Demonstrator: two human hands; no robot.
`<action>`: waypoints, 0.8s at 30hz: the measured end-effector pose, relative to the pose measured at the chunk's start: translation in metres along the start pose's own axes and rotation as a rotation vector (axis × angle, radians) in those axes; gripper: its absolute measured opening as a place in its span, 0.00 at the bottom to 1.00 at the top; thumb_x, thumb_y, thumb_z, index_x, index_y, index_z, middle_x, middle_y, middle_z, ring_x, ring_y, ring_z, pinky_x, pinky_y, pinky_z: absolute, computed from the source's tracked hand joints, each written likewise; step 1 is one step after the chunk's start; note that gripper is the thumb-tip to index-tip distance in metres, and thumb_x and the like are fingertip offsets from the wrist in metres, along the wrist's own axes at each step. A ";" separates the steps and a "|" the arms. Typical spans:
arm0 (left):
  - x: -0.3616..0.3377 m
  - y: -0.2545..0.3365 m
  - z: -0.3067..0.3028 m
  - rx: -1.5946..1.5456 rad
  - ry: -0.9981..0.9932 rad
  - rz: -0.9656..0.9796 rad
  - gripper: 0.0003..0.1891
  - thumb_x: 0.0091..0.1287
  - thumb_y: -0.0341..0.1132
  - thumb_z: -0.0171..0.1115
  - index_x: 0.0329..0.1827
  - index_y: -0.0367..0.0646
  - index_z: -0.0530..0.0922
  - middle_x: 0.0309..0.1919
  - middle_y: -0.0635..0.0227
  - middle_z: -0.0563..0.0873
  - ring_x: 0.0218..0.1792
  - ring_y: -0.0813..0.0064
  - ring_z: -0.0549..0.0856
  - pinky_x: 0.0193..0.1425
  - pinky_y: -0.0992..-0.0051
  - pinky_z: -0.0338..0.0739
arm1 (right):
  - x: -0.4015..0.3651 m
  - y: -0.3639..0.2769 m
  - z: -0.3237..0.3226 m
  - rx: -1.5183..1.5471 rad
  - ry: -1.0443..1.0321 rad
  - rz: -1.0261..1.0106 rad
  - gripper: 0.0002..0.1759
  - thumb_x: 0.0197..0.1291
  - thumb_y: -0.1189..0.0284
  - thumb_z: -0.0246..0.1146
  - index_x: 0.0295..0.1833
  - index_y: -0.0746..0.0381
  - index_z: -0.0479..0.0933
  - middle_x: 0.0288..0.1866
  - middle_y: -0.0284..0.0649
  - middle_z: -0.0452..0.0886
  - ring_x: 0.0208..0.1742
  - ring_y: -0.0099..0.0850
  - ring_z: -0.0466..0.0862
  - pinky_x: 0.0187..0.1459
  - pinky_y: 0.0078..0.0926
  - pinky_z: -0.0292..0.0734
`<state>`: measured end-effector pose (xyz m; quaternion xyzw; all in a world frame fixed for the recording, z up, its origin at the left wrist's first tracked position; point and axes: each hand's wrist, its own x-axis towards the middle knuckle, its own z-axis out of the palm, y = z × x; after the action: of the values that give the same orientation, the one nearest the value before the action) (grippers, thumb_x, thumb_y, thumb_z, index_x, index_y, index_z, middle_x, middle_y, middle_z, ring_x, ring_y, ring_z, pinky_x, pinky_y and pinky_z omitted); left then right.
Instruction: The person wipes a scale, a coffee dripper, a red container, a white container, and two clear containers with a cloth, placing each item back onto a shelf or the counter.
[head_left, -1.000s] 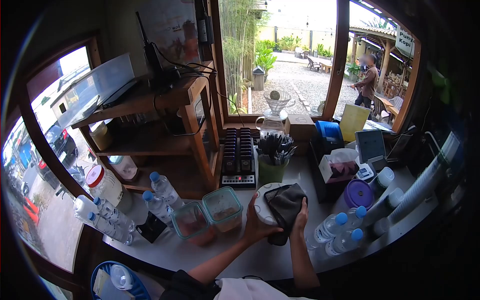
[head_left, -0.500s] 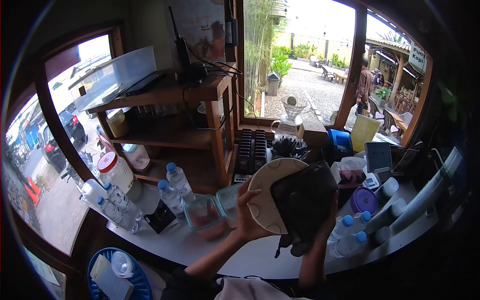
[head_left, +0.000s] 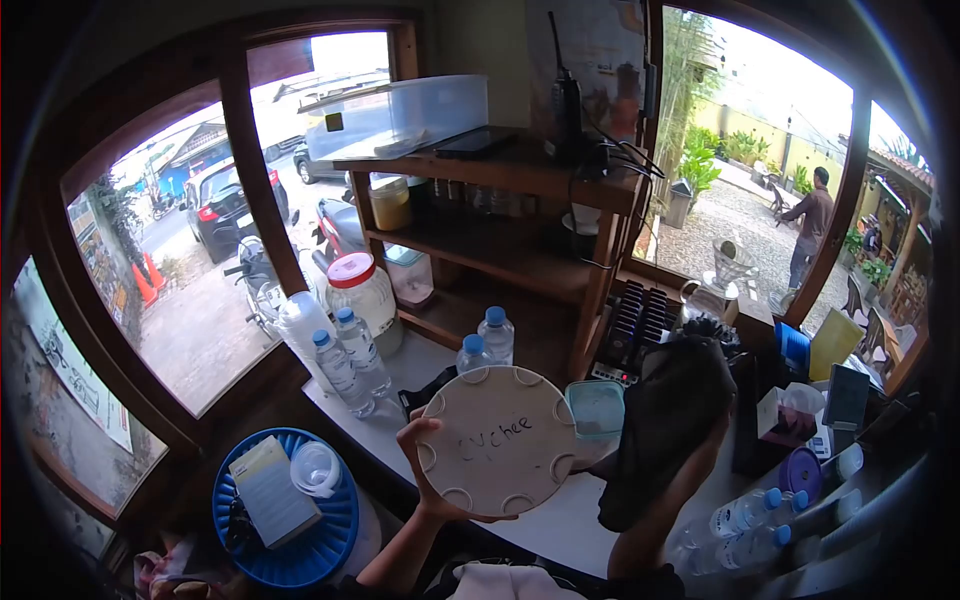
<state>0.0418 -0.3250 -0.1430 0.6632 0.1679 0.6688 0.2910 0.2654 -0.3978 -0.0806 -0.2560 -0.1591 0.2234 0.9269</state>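
My left hand (head_left: 425, 470) grips the left edge of a pale round lid (head_left: 498, 455), thumb on its face and fingers beneath. Tabs line the lid's rim, and handwriting that seems to read "lychee" runs across it. A bunched black cloth (head_left: 668, 425) hangs from my right hand (head_left: 698, 470), whose fingers are mostly hidden by the cloth. Lid and cloth are held up over the white counter (head_left: 560, 535). Behind the lid, a clear container with a teal rim (head_left: 598, 408) is partly covered.
Water bottles (head_left: 345, 372) and a red-lidded jar (head_left: 360, 290) stand at the left. A wooden shelf (head_left: 490, 255) rises behind. More bottles (head_left: 745, 515) and a purple lid (head_left: 800, 475) are at the right. A blue-rimmed bin (head_left: 345, 500) sits below left, papers on top.
The view has swung left. The lid and black cloth, overlapping before, are now apart; the lid's written face has turned toward me. A person outside has walked on.
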 end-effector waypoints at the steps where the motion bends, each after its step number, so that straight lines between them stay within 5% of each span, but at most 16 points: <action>1: -0.004 0.000 -0.013 0.056 0.019 -0.001 0.59 0.27 0.54 0.84 0.60 0.45 0.52 0.53 0.56 0.60 0.58 0.60 0.66 0.58 0.61 0.70 | -0.009 0.002 0.008 -0.016 0.078 -0.006 0.24 0.74 0.66 0.41 0.70 0.64 0.61 0.66 0.44 0.68 0.64 0.33 0.71 0.66 0.30 0.66; 5: -0.025 -0.006 -0.056 0.331 0.055 -0.001 0.58 0.28 0.53 0.84 0.59 0.45 0.53 0.52 0.55 0.60 0.58 0.58 0.66 0.58 0.61 0.70 | -0.053 0.029 0.021 -0.525 0.046 -0.034 0.23 0.75 0.69 0.41 0.71 0.62 0.61 0.68 0.45 0.64 0.66 0.34 0.69 0.67 0.29 0.61; 7: -0.034 -0.014 -0.071 0.448 0.075 -0.022 0.57 0.28 0.53 0.84 0.58 0.46 0.53 0.52 0.54 0.61 0.58 0.57 0.66 0.59 0.60 0.69 | -0.067 0.057 0.008 -1.022 -0.237 -0.238 0.23 0.74 0.69 0.41 0.71 0.62 0.61 0.67 0.45 0.65 0.66 0.34 0.68 0.67 0.29 0.60; 10: -0.053 -0.032 -0.083 0.673 0.114 0.014 0.56 0.28 0.53 0.84 0.57 0.47 0.54 0.52 0.55 0.61 0.58 0.57 0.65 0.60 0.59 0.65 | -0.077 0.080 0.035 -0.806 -0.573 0.030 0.20 0.74 0.64 0.47 0.65 0.61 0.70 0.57 0.42 0.69 0.56 0.28 0.69 0.59 0.21 0.60; 13: -0.077 -0.059 -0.090 0.710 0.140 -0.022 0.56 0.28 0.52 0.85 0.57 0.48 0.54 0.53 0.55 0.62 0.58 0.57 0.65 0.61 0.59 0.64 | -0.077 0.105 0.071 -0.615 -0.363 0.598 0.25 0.71 0.58 0.52 0.59 0.70 0.71 0.47 0.40 0.74 0.51 0.23 0.71 0.56 0.19 0.63; 16: -0.089 -0.078 -0.094 0.669 0.129 -0.060 0.56 0.27 0.51 0.85 0.58 0.50 0.55 0.53 0.55 0.62 0.59 0.56 0.65 0.61 0.58 0.64 | -0.084 0.116 0.073 -0.478 -0.345 0.338 0.24 0.68 0.60 0.56 0.55 0.71 0.73 0.47 0.43 0.76 0.50 0.32 0.77 0.55 0.27 0.68; 19: -0.105 -0.103 -0.094 0.596 0.200 -0.069 0.58 0.26 0.55 0.84 0.58 0.46 0.55 0.52 0.57 0.63 0.58 0.57 0.66 0.64 0.58 0.61 | -0.080 0.132 0.070 -0.752 -0.998 -0.370 0.20 0.66 0.67 0.55 0.56 0.70 0.73 0.58 0.50 0.75 0.59 0.44 0.76 0.60 0.36 0.68; 21: -0.106 -0.102 -0.093 0.600 0.178 -0.108 0.60 0.25 0.54 0.85 0.60 0.45 0.53 0.54 0.56 0.61 0.58 0.57 0.66 0.64 0.59 0.62 | -0.090 0.144 0.069 -1.064 -1.362 -0.428 0.22 0.62 0.69 0.56 0.63 0.56 0.72 0.71 0.46 0.65 0.74 0.50 0.59 0.71 0.57 0.46; 23: -0.110 -0.108 -0.096 0.567 0.153 -0.149 0.62 0.25 0.53 0.85 0.62 0.47 0.51 0.55 0.55 0.60 0.59 0.55 0.65 0.63 0.59 0.64 | -0.103 0.171 0.044 -1.302 -1.628 -0.343 0.26 0.63 0.64 0.55 0.68 0.46 0.68 0.74 0.44 0.59 0.76 0.47 0.54 0.72 0.59 0.38; 24: -0.137 -0.136 -0.099 0.435 0.208 -0.192 0.64 0.28 0.54 0.84 0.67 0.43 0.50 0.59 0.52 0.62 0.64 0.54 0.64 0.69 0.58 0.59 | -0.110 0.173 0.038 -1.559 -1.813 -0.499 0.28 0.64 0.59 0.53 0.71 0.39 0.63 0.77 0.41 0.54 0.77 0.44 0.51 0.72 0.60 0.37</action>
<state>-0.0399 -0.2875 -0.3409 0.6189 0.3991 0.6508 0.1849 0.0990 -0.3037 -0.1643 -0.4573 -0.8839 -0.0183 0.0958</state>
